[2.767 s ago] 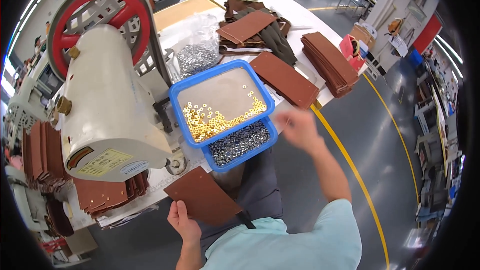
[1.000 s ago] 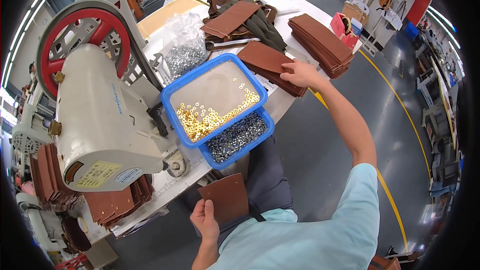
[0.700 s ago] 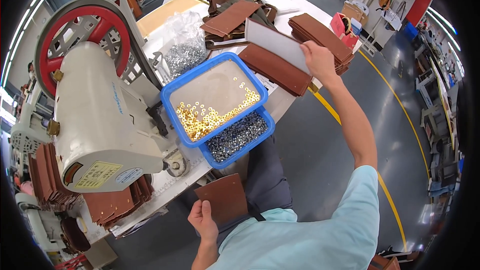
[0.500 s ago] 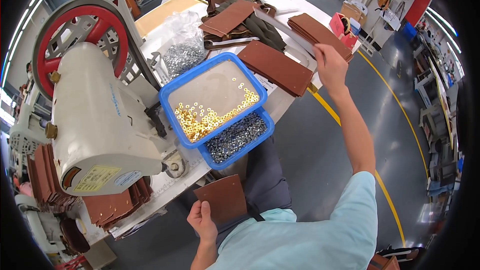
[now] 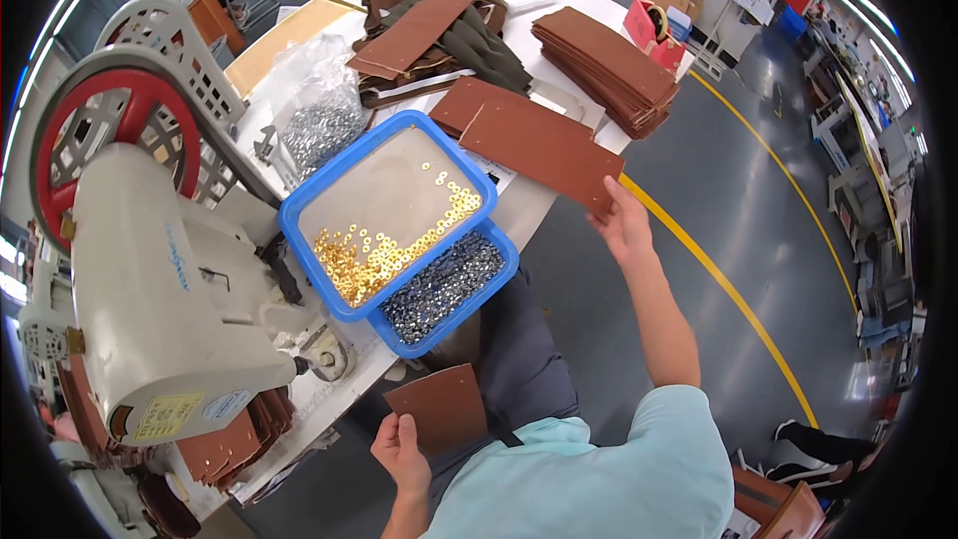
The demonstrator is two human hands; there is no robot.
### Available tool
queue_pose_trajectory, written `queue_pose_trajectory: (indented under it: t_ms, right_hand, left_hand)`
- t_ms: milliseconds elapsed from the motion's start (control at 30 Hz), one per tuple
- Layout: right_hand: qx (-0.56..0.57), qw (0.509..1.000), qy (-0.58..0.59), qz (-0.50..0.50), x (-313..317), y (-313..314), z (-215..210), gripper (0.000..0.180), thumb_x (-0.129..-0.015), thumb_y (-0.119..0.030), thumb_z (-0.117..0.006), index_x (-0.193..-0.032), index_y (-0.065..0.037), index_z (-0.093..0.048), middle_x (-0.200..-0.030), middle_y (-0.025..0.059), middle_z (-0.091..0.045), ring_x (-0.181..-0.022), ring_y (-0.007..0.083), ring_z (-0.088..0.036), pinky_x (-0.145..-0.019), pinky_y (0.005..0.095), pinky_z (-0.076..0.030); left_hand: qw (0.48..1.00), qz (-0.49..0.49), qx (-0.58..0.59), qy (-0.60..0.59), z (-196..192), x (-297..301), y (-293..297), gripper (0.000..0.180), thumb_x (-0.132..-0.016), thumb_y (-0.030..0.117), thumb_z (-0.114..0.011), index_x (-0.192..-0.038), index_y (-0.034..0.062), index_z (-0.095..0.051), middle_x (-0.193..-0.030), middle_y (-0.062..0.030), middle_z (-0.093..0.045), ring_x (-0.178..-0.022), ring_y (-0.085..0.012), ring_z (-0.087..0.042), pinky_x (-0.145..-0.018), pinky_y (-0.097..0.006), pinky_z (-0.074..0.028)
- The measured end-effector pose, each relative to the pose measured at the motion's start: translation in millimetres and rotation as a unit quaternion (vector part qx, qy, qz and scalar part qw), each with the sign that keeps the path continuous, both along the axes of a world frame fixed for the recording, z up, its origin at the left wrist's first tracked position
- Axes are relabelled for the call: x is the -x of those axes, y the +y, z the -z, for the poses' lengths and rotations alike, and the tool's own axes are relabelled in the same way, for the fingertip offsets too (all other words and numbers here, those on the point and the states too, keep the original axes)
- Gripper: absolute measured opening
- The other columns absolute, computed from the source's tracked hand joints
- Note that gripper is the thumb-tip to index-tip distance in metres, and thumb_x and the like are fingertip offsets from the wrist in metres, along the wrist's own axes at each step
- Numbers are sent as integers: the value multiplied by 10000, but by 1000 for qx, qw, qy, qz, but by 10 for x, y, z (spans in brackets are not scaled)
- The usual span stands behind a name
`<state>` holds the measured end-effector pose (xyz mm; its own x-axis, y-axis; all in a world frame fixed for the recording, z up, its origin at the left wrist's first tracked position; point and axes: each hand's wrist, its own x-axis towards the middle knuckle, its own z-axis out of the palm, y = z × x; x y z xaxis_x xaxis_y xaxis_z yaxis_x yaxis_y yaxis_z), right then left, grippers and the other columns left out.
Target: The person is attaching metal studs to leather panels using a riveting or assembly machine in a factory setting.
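My left hand [image 5: 401,451] is closed on a brown leather piece [image 5: 439,407] with small holes near its edge, held low over my lap. To the right, my right hand [image 5: 625,223] grips the near end of a long brown leather panel [image 5: 539,152], thumb on top. That panel rests over other brown panels [image 5: 461,105] at the table's right side and juts past its edge. Between my hands and the machine, a blue-rimmed tray [image 5: 344,190] carries gold ring-shaped washers [image 5: 359,265]. Partly beneath it, a second blue tray [image 5: 507,265] contains small silvery metal parts [image 5: 439,289].
A large cream press machine [image 5: 170,279] with a red-spoked wheel [image 5: 130,120] stands at left. Below it lie stacked brown pieces [image 5: 235,444]. Behind the trays are a clear bag of metal parts [image 5: 321,125], a wrench [image 5: 279,162] and another tall panel stack [image 5: 609,65].
My right hand has come down from beside the far-right stack and taken hold of the nearer stack's top panel, now shifted toward me. My left hand keeps its piece. The view has turned slightly.
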<state>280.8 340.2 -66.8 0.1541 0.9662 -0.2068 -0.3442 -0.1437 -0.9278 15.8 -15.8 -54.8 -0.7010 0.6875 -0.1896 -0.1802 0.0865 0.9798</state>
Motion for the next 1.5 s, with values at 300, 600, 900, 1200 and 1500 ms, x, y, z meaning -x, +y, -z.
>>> queue_pose_trajectory:
  t_ms: [300,600,900,1200,1500]
  right_hand:
    - [95,979,68,-170,283,-322,32,199,-912,-173,-710,-1033,-25,-655,-830,75,-705,-639,139,-680,-591,268,-576]
    - [98,963,76,-240,344,-312,115,263,-948,-163,-658,-1149,-4,-603,-865,127,-718,-662,174,-695,-597,284,-576]
    - [114,954,128,-246,387,-325,191,267,-962,-156,-638,-1170,4,-593,-886,159,-726,-701,214,-723,-589,304,-598]
    - [75,963,166,-198,358,-523,258,236,-996,-150,-597,-1154,22,-629,-946,186,-733,-729,223,-726,-661,315,-606]
    - [32,993,9,-114,345,-1050,278,172,-928,-40,-656,-1078,43,-645,-976,131,-714,-768,187,-705,-658,285,-583]
  left_hand:
    - [997,54,54,22,28,-141,116,198,-997,121,-600,-1040,-60,-667,-953,-40,-689,-832,-73,-567,-780,-223,-445]
    - [988,118,100,0,-22,-401,676,236,-971,158,-661,-1058,-61,-678,-948,-45,-702,-839,-86,-593,-796,-235,-475]
    - [977,174,122,25,128,-503,998,208,-953,102,-674,-1077,-62,-698,-935,-36,-707,-813,-65,-602,-737,-212,-494]
    - [944,258,123,164,239,-514,1304,124,-904,81,-693,-958,-22,-737,-784,-86,-730,-655,-99,-645,-627,-234,-508]
    - [918,362,147,-65,172,-784,1816,245,-978,129,-628,-1192,15,-668,-652,49,-573,-595,-5,-483,-527,-206,-377]
